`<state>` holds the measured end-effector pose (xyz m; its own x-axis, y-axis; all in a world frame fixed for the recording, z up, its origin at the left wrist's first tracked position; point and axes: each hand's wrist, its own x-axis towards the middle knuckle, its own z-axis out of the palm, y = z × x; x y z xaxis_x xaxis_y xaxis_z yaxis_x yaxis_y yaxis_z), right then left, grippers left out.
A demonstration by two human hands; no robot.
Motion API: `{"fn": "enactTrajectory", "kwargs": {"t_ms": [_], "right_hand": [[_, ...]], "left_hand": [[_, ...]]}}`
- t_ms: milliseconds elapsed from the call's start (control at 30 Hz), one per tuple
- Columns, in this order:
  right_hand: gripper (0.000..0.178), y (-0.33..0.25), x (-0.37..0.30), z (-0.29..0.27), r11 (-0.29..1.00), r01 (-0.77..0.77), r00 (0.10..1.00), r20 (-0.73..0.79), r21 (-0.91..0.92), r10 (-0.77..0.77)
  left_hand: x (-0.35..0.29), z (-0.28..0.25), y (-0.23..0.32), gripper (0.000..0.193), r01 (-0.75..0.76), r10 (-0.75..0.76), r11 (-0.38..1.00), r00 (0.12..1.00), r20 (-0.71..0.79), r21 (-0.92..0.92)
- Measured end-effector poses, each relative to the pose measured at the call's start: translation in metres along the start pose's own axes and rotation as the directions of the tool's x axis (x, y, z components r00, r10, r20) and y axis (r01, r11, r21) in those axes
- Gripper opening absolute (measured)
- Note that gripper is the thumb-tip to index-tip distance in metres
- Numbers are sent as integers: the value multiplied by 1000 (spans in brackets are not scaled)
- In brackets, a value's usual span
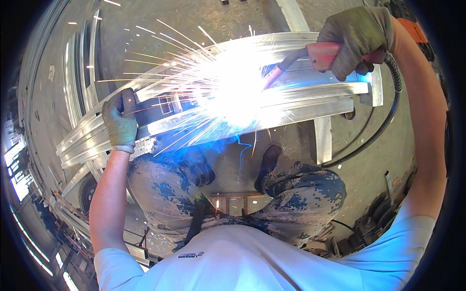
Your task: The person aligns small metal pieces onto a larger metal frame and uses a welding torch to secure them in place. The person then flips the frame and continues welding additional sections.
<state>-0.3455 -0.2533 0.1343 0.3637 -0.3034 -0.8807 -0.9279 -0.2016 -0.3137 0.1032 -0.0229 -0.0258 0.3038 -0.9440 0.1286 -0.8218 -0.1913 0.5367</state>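
My right hand (pixel 357 41), in a dark work glove, is wrapped round the red handle of a welding torch (pixel 323 54). The torch's nozzle points left and down into a blinding white arc, and sparks fan out mostly to the left. The glare hides the torch tip and the metal right under it. Long silvery metal rails (pixel 320 97) run side by side beneath the arc, from left to right. At their left part my left hand (pixel 120 119), in a grey-green glove, rests on the rails with its fingers closed over an edge.
A black cable (pixel 383 128) curves from the torch down to the right. More metal bars (pixel 75 82) lie on the floor at the far left. A flat upright bar (pixel 323 140) stands below the rails. Dark round discs (pixel 381 208) sit at lower right. My knees are close below the rails.
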Motion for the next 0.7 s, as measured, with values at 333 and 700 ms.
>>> {"fn": "enactTrajectory", "kwargs": {"t_ms": [333,700], "right_hand": [[27,45,20,-5,899,-186,937,347,396,41],[26,102,69,14,954,225,946,189,197,-263]], "left_hand": [[1,4,-10,35,-53,57,995,997,-49,83],[-4,-7,-10,40,68,-67,995,998,-15,73]]}}
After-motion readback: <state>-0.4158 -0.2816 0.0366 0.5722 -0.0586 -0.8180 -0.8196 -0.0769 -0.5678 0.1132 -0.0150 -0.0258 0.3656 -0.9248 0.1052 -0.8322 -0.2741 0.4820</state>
